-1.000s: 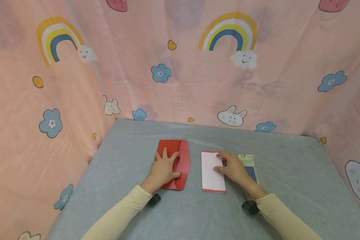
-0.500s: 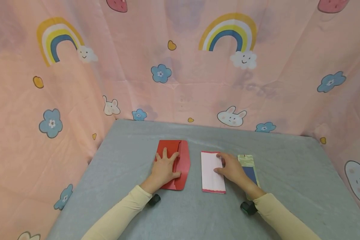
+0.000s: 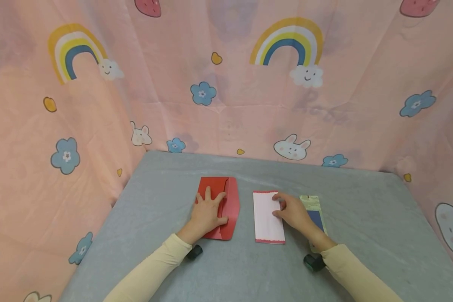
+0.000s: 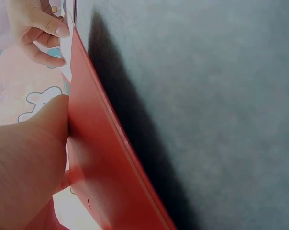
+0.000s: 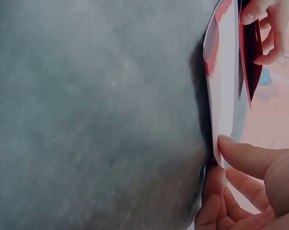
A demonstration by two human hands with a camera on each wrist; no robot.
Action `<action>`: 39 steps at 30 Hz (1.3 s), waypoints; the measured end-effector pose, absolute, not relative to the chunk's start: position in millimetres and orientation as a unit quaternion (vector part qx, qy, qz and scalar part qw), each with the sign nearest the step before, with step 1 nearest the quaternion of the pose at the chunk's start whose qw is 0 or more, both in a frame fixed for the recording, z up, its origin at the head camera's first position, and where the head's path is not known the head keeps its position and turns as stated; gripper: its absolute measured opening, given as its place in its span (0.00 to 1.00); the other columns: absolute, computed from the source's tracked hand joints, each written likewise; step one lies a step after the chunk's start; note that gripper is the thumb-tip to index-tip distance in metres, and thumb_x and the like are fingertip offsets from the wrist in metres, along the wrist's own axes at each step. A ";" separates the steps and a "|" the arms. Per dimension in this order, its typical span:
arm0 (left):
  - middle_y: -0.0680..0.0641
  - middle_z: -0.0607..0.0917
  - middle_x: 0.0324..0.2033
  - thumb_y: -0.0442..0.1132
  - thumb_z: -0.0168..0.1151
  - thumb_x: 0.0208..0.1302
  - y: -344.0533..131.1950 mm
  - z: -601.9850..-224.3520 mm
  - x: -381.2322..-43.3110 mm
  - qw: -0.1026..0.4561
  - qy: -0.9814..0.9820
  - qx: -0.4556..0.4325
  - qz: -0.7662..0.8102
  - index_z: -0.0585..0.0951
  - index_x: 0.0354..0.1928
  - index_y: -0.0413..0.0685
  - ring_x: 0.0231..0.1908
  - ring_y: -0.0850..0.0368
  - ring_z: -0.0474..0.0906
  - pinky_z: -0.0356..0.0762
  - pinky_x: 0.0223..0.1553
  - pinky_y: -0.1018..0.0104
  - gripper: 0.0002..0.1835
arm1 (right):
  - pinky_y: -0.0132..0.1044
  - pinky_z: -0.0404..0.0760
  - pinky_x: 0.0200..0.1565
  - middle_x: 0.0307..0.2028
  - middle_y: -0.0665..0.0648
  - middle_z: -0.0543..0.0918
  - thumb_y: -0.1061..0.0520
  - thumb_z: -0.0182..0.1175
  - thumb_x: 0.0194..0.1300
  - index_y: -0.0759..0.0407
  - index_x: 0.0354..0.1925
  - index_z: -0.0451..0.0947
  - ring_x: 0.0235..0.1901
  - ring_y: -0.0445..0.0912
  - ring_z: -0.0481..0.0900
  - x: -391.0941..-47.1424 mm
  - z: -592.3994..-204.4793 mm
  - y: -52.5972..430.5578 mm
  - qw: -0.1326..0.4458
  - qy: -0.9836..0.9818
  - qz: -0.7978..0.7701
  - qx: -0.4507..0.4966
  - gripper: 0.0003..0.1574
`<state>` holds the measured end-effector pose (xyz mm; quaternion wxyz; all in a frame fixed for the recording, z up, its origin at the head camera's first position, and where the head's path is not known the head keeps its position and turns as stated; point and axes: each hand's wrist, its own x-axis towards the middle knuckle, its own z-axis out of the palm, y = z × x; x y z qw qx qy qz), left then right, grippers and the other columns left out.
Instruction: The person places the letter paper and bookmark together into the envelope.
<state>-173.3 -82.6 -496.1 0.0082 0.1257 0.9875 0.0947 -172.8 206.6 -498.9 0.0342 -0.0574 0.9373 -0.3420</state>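
Observation:
In the head view a red envelope (image 3: 232, 205) lies on the table with its flap unfolded to the right. My left hand (image 3: 204, 214) rests on it, fingers spread. To the right lies a white paper (image 3: 266, 218) with red top and bottom edges, apparently folded. My right hand (image 3: 292, 213) pinches its right edge, with thumb on top, as the right wrist view shows the thumb (image 5: 242, 155) against the paper (image 5: 221, 96) and fingertips at its edge. Seen from the left wrist, the envelope (image 4: 101, 158) stands out edge-on under the hand.
A green and blue card or packet (image 3: 315, 216) lies partly hidden under my right forearm. Dark wrist devices (image 3: 314, 262) sit beneath both wrists. The grey table (image 3: 226, 272) is backed by a pink printed curtain (image 3: 230, 84).
The right hand has shifted very slightly, with the white paper's lower end moving a touch to the right. My left hand and the envelope have stayed in place.

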 end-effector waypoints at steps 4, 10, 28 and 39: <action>0.31 0.65 0.69 0.58 0.71 0.51 -82.3 -496.4 -172.8 0.007 0.988 0.125 0.095 0.68 0.68 0.62 0.62 0.22 0.68 0.81 0.48 0.38 0.41 | 0.33 0.69 0.26 0.25 0.55 0.74 0.64 0.67 0.59 0.63 0.54 0.78 0.24 0.44 0.69 -173.9 -498.3 209.9 0.035 0.936 -0.346 -0.063 0.24; 0.31 0.64 0.70 0.59 0.71 0.52 -82.1 -496.5 -173.7 0.011 0.988 0.123 0.095 0.67 0.68 0.62 0.62 0.21 0.67 0.81 0.49 0.37 0.41 | 0.33 0.72 0.30 0.28 0.57 0.77 0.64 0.66 0.60 0.64 0.54 0.79 0.27 0.45 0.72 -174.6 -496.0 211.4 0.033 0.935 -0.348 -0.065 0.22; 0.31 0.64 0.70 0.59 0.70 0.52 -82.9 -495.6 -173.9 0.015 0.988 0.127 0.088 0.67 0.69 0.62 0.62 0.21 0.67 0.81 0.49 0.38 0.41 | 0.32 0.73 0.27 0.31 0.60 0.82 0.63 0.65 0.62 0.63 0.55 0.79 0.27 0.44 0.74 -181.2 -477.7 210.9 0.028 0.922 -0.379 -0.069 0.22; 0.31 0.64 0.70 0.60 0.70 0.52 -81.6 -495.1 -173.8 0.020 0.989 0.122 0.078 0.66 0.70 0.63 0.63 0.22 0.67 0.82 0.49 0.39 0.42 | 0.33 0.73 0.28 0.29 0.60 0.82 0.64 0.65 0.61 0.65 0.54 0.80 0.26 0.44 0.74 -191.9 -475.5 197.6 0.015 0.913 -0.398 -0.086 0.22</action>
